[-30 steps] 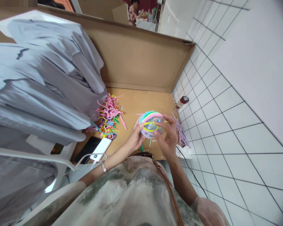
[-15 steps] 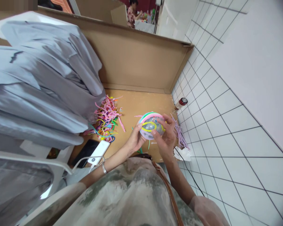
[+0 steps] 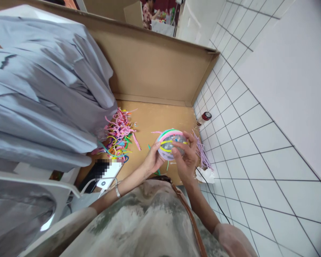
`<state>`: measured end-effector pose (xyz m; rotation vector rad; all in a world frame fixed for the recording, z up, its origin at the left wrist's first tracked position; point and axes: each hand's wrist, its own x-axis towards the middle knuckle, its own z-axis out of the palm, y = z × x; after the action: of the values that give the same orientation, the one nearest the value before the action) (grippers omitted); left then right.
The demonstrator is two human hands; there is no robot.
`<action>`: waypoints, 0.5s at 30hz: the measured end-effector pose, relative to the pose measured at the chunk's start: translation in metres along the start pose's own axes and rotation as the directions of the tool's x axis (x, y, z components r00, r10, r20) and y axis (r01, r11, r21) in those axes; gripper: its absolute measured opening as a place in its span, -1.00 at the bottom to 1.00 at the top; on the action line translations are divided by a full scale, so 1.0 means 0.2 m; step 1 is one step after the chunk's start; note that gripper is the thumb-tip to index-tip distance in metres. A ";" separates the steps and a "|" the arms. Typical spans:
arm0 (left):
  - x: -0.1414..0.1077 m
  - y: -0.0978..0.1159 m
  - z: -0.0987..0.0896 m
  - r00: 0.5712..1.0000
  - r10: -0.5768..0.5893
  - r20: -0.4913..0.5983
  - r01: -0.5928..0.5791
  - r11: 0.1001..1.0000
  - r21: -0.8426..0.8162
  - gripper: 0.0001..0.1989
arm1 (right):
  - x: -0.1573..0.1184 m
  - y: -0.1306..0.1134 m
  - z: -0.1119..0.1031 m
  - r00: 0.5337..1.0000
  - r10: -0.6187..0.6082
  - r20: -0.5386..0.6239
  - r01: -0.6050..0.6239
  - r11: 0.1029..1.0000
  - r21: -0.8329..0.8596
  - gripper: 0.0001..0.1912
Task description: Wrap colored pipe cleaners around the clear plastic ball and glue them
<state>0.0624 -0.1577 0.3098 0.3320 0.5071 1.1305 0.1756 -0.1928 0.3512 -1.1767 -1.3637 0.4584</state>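
A clear round ball [image 3: 173,137] with pink, green, blue and lilac soft strips along its edge is held up above the brown work surface. My left hand [image 3: 151,159] grips its left side, thumb on top near one end of a yellow strip [image 3: 166,150]. That strip makes a narrow loop across the ball's face. Over the right side bends my right hand [image 3: 187,153], thumb and index finger closed together on the yellow strip, other fingers at the ball's rim. The ball's underside is hidden.
Left lies a tangled pile of coloured strips [image 3: 121,130], with a white power bank [image 3: 111,173] nearer me. Lilac strips [image 3: 201,151], crumpled white tissue [image 3: 205,175] and a red-capped jar [image 3: 205,117] line the tiled wall. Grey cloth [image 3: 50,85] drapes at left; a cardboard panel [image 3: 155,67] stands behind.
My right index finger has come down and leftward across the ball, closer to the thumb. The yellow loop looks flatter. My left hand keeps its grip.
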 end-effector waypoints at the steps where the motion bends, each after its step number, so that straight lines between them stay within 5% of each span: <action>1: 0.00 0.00 0.00 1.000 0.001 -0.001 -0.001 1.000 0.000 -0.63 | 0.00 0.00 0.01 1.000 0.003 -0.010 -0.003 1.000 0.005 -0.89; 4: 0.01 0.01 -0.02 1.000 0.002 -0.007 -0.002 1.000 0.002 -0.62 | 0.00 0.00 0.03 0.999 0.037 -0.034 -0.036 0.999 0.021 -0.84; 9: 0.03 0.01 -0.03 1.000 -0.003 0.002 0.003 1.000 0.030 -0.55 | -0.02 0.00 0.04 0.966 0.228 -0.123 -0.218 0.972 0.093 -0.19; 15: 0.04 0.01 -0.04 0.998 -0.006 0.064 0.001 0.997 0.077 -0.34 | -0.03 0.02 -0.01 0.901 0.429 0.065 -0.433 0.879 0.197 0.02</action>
<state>0.0600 -0.1489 0.3018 0.4327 0.4953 1.0955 0.1775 -0.1961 0.3452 -1.3032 -1.0322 0.9120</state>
